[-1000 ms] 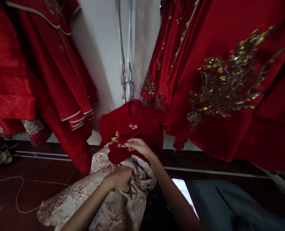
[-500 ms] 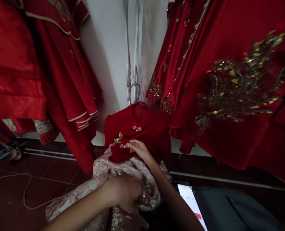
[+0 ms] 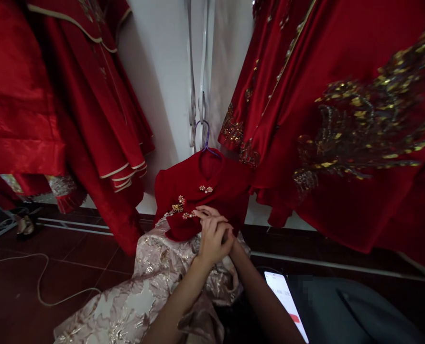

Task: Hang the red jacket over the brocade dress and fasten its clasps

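A red top (image 3: 183, 179) hangs in front of me on a purple hanger (image 3: 207, 136). Flower-shaped pearl clasps (image 3: 205, 189) and a gold ornament (image 3: 177, 208) sit on its front. My right hand (image 3: 207, 211) pinches the top's cloth beside the lower pearl clasp (image 3: 188, 215). Across the back of it lies my left hand (image 3: 214, 239), its fingers bent and closed; anything small in them is hidden. Below both hands, pale pink brocade fabric with a shiny floral pattern (image 3: 126, 306) spreads over my lap.
Red garments (image 3: 101, 110) hang at the left, and a red dress with gold sequin embroidery (image 3: 363, 124) hangs at the right. A lit phone (image 3: 282, 298) lies by a dark grey padded surface (image 3: 355, 310). A pale cable (image 3: 42, 282) runs across the tiled floor (image 3: 76, 248).
My left hand has risen from above the brocade and now overlaps my right hand. The right hand stays by the lower clasp. More brocade shows at the lower left.
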